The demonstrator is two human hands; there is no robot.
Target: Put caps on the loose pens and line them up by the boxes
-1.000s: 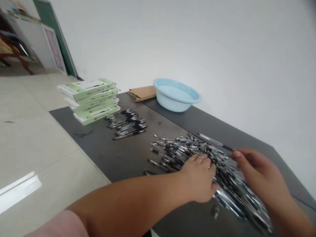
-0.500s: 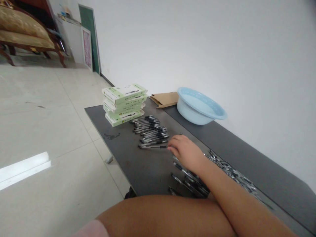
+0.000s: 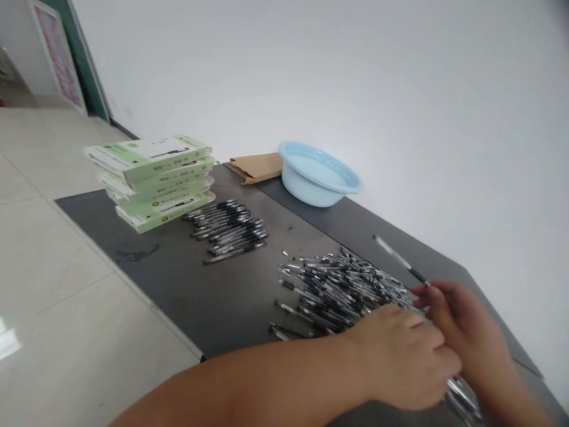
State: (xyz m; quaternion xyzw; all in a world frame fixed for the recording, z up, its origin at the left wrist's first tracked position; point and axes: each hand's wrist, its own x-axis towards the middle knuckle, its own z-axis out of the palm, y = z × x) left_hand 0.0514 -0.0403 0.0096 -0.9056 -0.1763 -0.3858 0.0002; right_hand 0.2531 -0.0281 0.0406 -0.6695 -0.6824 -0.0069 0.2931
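Observation:
A big loose heap of black-and-clear pens (image 3: 338,284) lies on the dark grey table (image 3: 213,296). My left hand (image 3: 400,356) rests on the near right part of the heap, fingers curled over the pens. My right hand (image 3: 462,332) is just beyond it, pinching one pen (image 3: 400,260) that sticks up and away to the left. A neat row of pens (image 3: 231,228) lies further left, beside a stack of green-and-white boxes (image 3: 153,178).
A light blue plastic basin (image 3: 317,175) stands at the table's far edge by the white wall, with a brown paper envelope (image 3: 258,166) next to it. The tiled floor drops away left of the table's edge.
My left hand has come back from the neat row of pens to the loose heap. My right hand is in view again, holding a single pen. The camera swung right.

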